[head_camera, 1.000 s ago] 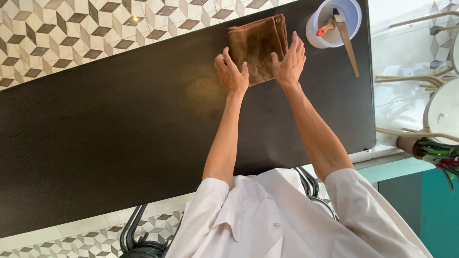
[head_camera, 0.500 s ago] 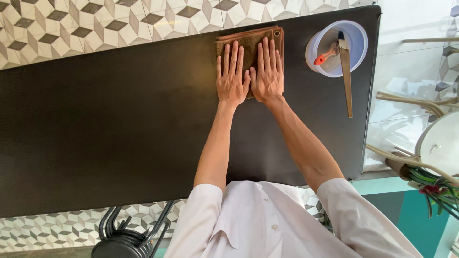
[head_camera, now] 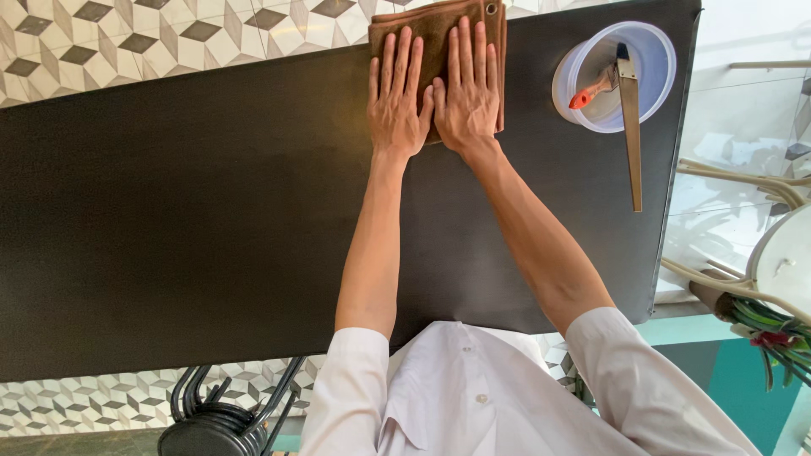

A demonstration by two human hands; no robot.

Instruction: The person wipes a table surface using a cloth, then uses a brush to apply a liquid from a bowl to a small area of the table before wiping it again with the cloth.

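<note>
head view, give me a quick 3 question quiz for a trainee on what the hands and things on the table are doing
1. True or false: both the left hand and the right hand lie flat, fingers spread, on the folded brown cloth.
2. Where does the cloth lie on the dark table?
A. at the near edge, by the white shirt
B. at the far edge, by the tiled floor
C. inside the tub
3. Fill in: the long flat scraper blade with the orange handle rests across the rim of the round white ____.

Key
1. true
2. B
3. tub
</note>
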